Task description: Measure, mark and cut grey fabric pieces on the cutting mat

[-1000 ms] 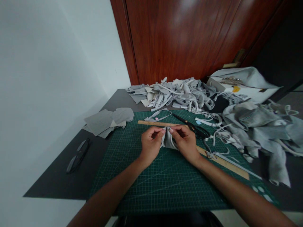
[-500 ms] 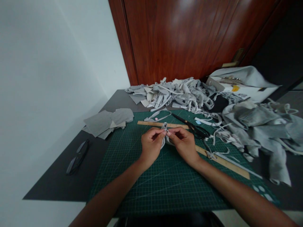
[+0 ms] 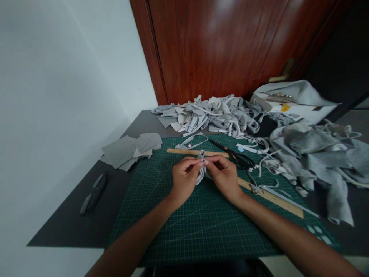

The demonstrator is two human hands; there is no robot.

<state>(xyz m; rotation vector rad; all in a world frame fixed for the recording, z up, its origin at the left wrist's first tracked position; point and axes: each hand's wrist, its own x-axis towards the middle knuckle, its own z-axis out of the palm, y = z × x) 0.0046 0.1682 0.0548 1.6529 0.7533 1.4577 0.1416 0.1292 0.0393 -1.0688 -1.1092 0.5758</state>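
Observation:
Over the middle of a green cutting mat [image 3: 173, 227], my left hand [image 3: 186, 175] and my right hand [image 3: 223, 173] meet at the fingertips. Both pinch a small grey fabric strip [image 3: 201, 176] between thumb and forefinger. Its gathered top pokes out above the fingers, and a pale loop hangs below between the hands. The part right under the fingertips is hidden. Behind the hands lies a wooden ruler [image 3: 271, 198], partly covered by the right hand. Black scissors [image 3: 240, 158] rest just beyond the right hand.
Grey fabric scraps [image 3: 213, 113] are heaped at the back. Flat grey pieces [image 3: 127, 150] and eyeglasses [image 3: 93, 194] lie on the left. More grey cloth [image 3: 323, 154] piles up on the right, before a white box [image 3: 300, 111]. A thin fabric loop [image 3: 191, 142] sits near the ruler's far end.
Both hands stay pinched on the fabric strip, with only a slight shift of the fingers. The pale loop beneath them shows more fully now.

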